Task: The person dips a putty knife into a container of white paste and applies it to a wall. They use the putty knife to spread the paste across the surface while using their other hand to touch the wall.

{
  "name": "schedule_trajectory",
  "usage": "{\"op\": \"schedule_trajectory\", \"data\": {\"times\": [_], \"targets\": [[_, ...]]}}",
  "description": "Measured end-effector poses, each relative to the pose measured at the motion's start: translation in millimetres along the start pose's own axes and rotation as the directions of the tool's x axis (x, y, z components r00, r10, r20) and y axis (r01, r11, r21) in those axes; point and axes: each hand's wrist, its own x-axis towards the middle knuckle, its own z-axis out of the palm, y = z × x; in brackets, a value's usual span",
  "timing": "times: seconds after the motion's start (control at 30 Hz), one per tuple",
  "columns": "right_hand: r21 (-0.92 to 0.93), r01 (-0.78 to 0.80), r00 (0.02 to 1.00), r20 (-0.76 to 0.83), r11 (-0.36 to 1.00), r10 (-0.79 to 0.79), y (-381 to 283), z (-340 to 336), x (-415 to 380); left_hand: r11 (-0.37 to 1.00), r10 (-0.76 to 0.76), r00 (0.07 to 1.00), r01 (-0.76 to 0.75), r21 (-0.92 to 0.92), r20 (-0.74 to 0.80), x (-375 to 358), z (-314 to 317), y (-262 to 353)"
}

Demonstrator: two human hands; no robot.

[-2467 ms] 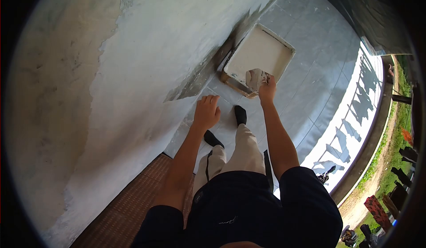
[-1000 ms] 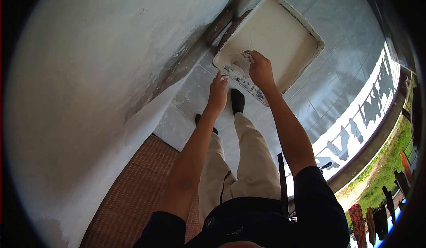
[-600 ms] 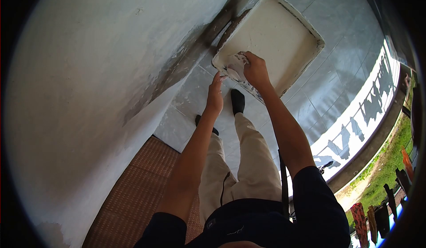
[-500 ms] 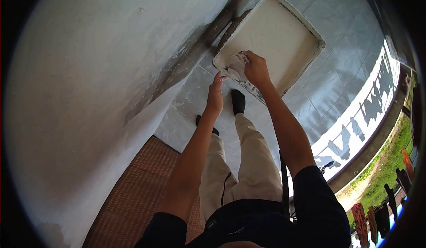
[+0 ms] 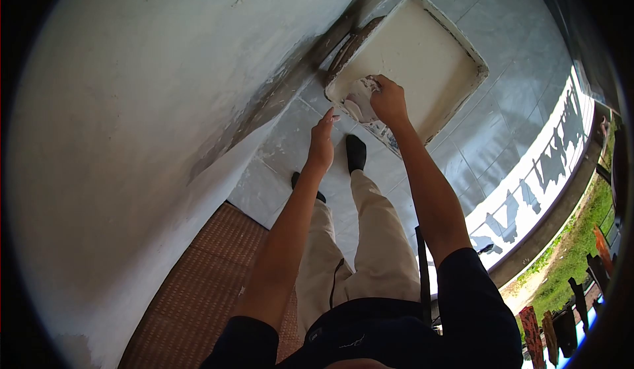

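Observation:
A large square tray (image 5: 432,45) holds a smooth pale, creamy material and has smeared edges. My right hand (image 5: 389,101) is closed on a small whitish cup-like container (image 5: 361,98) coated with the same material, over the tray's near left corner. Just left of that corner is my left hand (image 5: 322,141), its fingers pointing up and its thumb tip smeared white. Nothing shows in its palm, and a small gap separates it from the container.
A grey plastered wall (image 5: 152,92) fills the left side. Grey floor tiles (image 5: 489,125) surround the tray, and a brown woven mat (image 5: 205,270) lies at the lower left. My feet in dark socks (image 5: 355,152) stand close below the tray. Sunlit ground and grass lie at the right.
The tray appears slightly further right and lower in the view. My right hand and the container have shifted slightly right, and the gap to my left hand has widened.

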Motion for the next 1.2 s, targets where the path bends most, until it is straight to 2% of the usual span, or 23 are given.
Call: {"op": "schedule_trajectory", "data": {"times": [0.17, 0.27, 0.5, 0.57, 0.7, 0.77, 0.83, 0.93, 1.07, 1.13, 1.2], "targets": [[-0.047, -0.085, 0.996, -0.043, 0.995, 0.083, -5, 8, 2, 1.000, -0.020, 1.000, 0.020, -0.018, -0.019, -2, -6, -2], [-0.018, -0.103, 0.988, -0.117, 0.995, 0.100, -17, 13, -2, 1.000, -0.019, 1.000, 0.019, 0.000, -0.022, -1, -8, -6], [-0.021, -0.150, 0.975, -0.167, 0.988, 0.144, -6, 22, -6, 0.999, -0.019, 0.999, 0.021, 0.027, -0.049, -2, -11, -14], [0.074, -0.189, 0.965, -0.171, 0.979, 0.199, -7, 22, -12, 0.999, -0.028, 0.998, 0.029, 0.028, -0.048, -3, -10, -16], [0.144, -0.208, 0.945, -0.226, 0.967, 0.237, 1, 14, -24, 0.998, -0.062, 0.998, 0.062, -0.030, -0.019, -7, -6, -18], [0.171, -0.141, 0.941, -0.282, 0.975, 0.185, 5, -7, -29, 0.997, -0.065, 0.998, 0.065, -0.046, -0.006, -9, -2, -17], [0.112, -0.165, 0.943, -0.272, 0.980, 0.190, 13, -27, -39, 0.999, -0.039, 0.999, 0.040, -0.032, 0.029, -11, 6, -18], [-0.017, -0.038, 0.960, -0.278, 0.999, 0.032, 36, -46, -46, 0.994, -0.073, 0.996, 0.077, -0.078, 0.059, -9, 20, -18], [-0.037, -0.006, 0.968, -0.252, 0.999, -0.003, 47, -54, -55, 0.989, -0.103, 0.986, 0.115, -0.093, 0.129, -11, 35, -10], [-0.091, 0.062, 0.958, -0.274, 0.994, -0.084, 52, -52, -58, 0.975, -0.142, 0.979, 0.164, -0.152, 0.144, -13, 41, -6], [-0.057, 0.057, 0.958, -0.279, 0.997, -0.071, 55, -48, -58, 0.969, -0.161, 0.976, 0.184, -0.166, 0.145, -13, 43, -3]]}}
